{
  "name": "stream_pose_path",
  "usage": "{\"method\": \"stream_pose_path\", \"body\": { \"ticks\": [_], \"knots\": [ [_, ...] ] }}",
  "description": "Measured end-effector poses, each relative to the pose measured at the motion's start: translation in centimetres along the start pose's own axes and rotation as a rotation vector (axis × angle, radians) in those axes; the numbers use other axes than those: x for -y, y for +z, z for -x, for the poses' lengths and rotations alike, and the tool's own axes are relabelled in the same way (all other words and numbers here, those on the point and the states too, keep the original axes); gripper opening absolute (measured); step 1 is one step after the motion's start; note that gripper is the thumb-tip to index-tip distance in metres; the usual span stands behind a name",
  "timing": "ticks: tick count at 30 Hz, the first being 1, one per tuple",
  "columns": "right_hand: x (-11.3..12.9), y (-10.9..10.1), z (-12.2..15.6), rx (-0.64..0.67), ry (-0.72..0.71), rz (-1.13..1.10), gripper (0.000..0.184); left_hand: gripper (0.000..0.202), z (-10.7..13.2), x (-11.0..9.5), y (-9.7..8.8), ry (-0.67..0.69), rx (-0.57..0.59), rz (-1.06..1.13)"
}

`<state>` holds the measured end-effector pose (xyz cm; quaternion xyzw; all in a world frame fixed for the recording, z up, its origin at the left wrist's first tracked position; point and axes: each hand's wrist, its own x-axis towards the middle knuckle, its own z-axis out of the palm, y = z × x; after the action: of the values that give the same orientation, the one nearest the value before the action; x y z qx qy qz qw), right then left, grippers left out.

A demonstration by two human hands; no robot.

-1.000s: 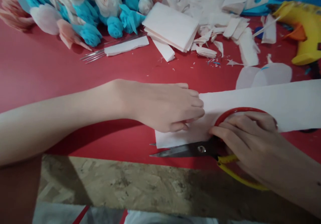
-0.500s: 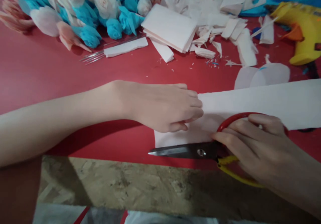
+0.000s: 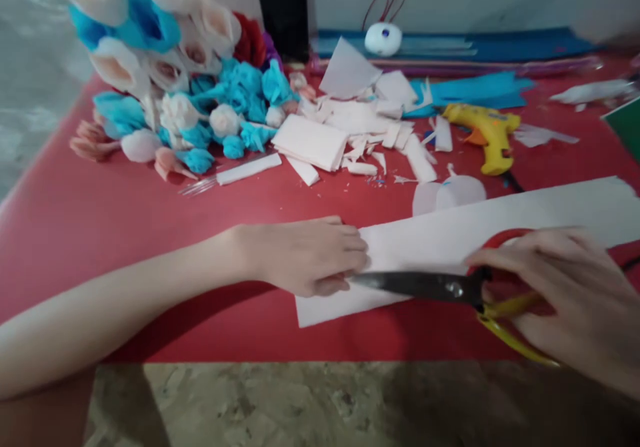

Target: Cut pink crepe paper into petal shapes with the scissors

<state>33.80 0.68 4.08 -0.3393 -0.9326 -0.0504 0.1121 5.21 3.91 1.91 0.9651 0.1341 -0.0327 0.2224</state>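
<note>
A long white paper strip (image 3: 430, 240) lies across the red tabletop and slants up to the right. My left hand (image 3: 310, 253) presses on its left part with the fingers curled in; the fingertips and any pinch on the paper are partly hidden. My right hand (image 3: 575, 293) is wrapped round the handles of a pair of scissors (image 3: 425, 285), one loop red and one yellow. The dark blades look closed and point left over the paper, with the tip close to my left fingers.
Behind lie folded white paper (image 3: 313, 141), paper scraps (image 3: 357, 117), thin white petal cut-outs (image 3: 460, 193) and a yellow glue gun (image 3: 493, 137). Blue, white and pink paper flowers (image 3: 200, 117) crowd the back left. The table's front edge (image 3: 280, 360) runs close below my hands.
My view has tilted up and shows more of the table's back. The scissors have moved from along the paper's near edge to over the paper. My left hand stays on the strip.
</note>
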Motion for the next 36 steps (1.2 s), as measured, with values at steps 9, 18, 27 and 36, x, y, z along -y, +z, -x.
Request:
{"method": "stream_pose_path", "body": {
  "ticks": [9, 18, 27, 36],
  "knots": [
    [-1.7, 1.3, -1.6, -0.129, 0.586, -0.136, 0.028, 0.042, -0.1, -0.8, -0.9, -0.069, 0.000, 0.052],
    [-3.3, 3.1, -8.2, -0.076, 0.431, -0.230, 0.024, 0.049, 3.0, -1.5, -1.4, -0.176, 0.030, 0.086],
    [-4.6, 5.8, -14.3, 0.004, 0.286, -0.286, 0.028, 0.057, 9.5, -2.2, -1.8, -0.588, 0.080, 0.203],
    [-4.2, 7.1, -15.0, 0.004, 0.335, -0.287, 0.032, 0.029, 9.0, -3.3, -2.1, -0.576, -0.013, 0.115]
  ]
}}
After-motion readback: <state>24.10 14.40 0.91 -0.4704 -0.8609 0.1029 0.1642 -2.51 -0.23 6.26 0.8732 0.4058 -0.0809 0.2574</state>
